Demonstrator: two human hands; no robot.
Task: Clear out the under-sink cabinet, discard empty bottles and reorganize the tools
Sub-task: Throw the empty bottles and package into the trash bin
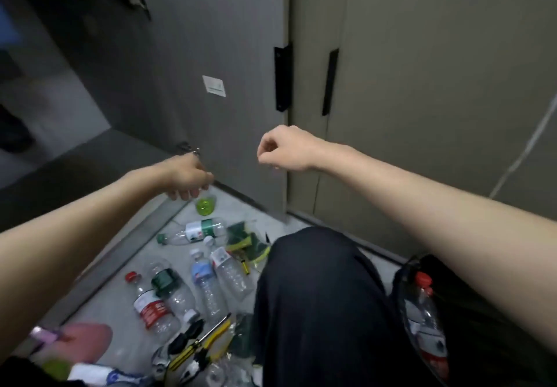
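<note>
Sorting stage, judged from the layout: cabinet contents lie out on the floor, bottles not yet all discarded, tools not yet regrouped

Bottles: left hand [188, 183] pinches the top of a clear bottle with a green base [205, 205], hanging upright just above the floor in front of the open cabinet door [211, 54]. Fingers curled narrow round its neck; bottle blurred, so whether it is empty I cannot tell. Right hand [281, 148] is raised beside the door edge, fingers loosely curled, apparently holding nothing

Count, floor: five bottles lying loose between the cabinet plinth and the person's knee [316, 296]
- green-cap bottle [196, 231], on its side, nearest the held one
- white-label bottle [230, 269]
- blue-label bottle [206, 284]
- dark-green-label bottle [170, 287]
- red-cap bottle [150, 305]
All five look clear and empty. One more red-capped bottle [425, 311] sits inside the black bag [470, 311] at the right, well apart from the loose group. Total seven with the held one

Tools: yellow-handled pliers [200, 347], one pair certain, near the bottom edge; the dark items beside them are too blurred to count. One green pouch [245, 243] near the knee

Next move, as I judge it: carry the held bottle across the knee to the bag and release; the right hand is free to hold the bag mouth open
</note>
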